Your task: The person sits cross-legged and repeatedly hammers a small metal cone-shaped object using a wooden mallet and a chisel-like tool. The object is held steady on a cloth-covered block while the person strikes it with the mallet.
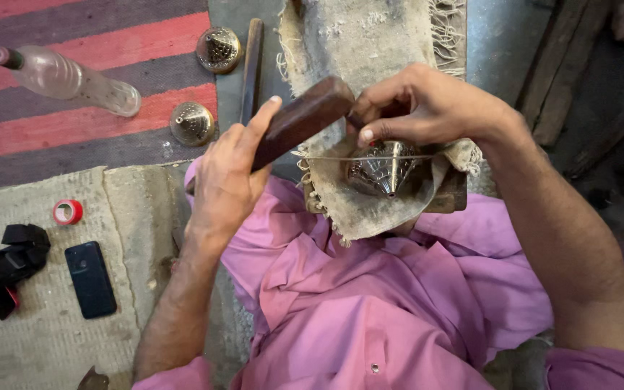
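I see left fingers [258, 126] wrapped tight round dark wooden mallet [299, 119] — raised over work. Right fingers [370, 130] pinched closed on rim of perforated metal cone [384, 167], lying on frayed burlap cloth [370, 43] over wooden block [451, 196]. Beyond — two more cones [193, 123], plastic bottle [74, 78] on striped rug [74, 123].

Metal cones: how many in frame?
3. One metal cone lies on the cloth under the right hand; two more sit on the floor, one by the striped rug's top edge, one below it. Others may be hidden.
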